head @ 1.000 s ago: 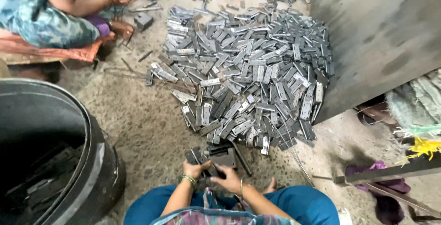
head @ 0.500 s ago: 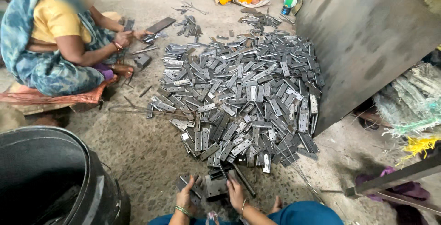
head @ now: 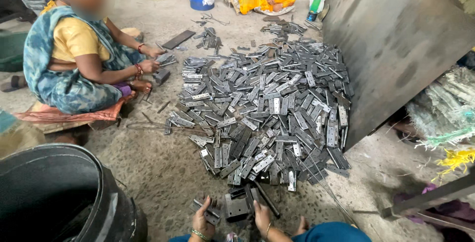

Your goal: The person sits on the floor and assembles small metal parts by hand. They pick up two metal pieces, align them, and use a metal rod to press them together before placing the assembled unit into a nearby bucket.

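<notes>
Left hand (head: 202,220) closes its grip on a flat hinge (head: 208,211). Right hand (head: 261,216) rests on a dark block (head: 237,204) on the floor just short of the pile (head: 267,103); whether its grip is closed cannot be told. A rod (head: 267,200) lies beside the block. Judgement: block should stay pinned flat and the hinge squared before seating, fingers off the slot.

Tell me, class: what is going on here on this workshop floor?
A person seated on the floor rests the left hand on small grey metal hinge pieces and the right hand beside a dark metal block jig. Ahead lies a big heap of grey metal hinge plates. A co-worker in a yellow blouse handles similar pieces.
</notes>
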